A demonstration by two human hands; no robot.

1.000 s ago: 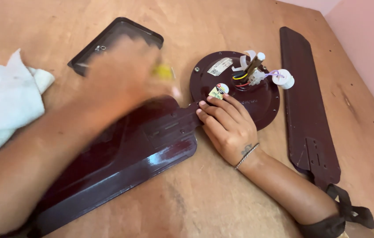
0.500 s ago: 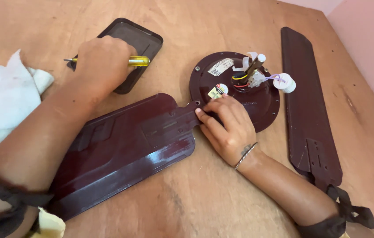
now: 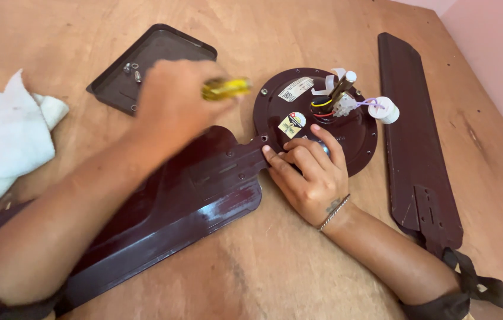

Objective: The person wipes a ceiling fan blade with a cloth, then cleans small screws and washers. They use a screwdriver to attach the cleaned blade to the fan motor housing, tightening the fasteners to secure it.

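Nearest us lies the glossy maroon fan blade (image 3: 162,207), its long axis running from near left up toward the round motor housing (image 3: 322,118). Our right hand (image 3: 313,175) presses curled fingers at their joint. Farther, our left hand (image 3: 174,104), blurred, grips a yellow-handled screwdriver (image 3: 226,88) pointing right.

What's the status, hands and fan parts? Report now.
Left hand grips yellow-handled screwdriver, blurred. Right hand presses dark maroon fan blade bracket against round maroon motor hub. Nothing blocking the joint.
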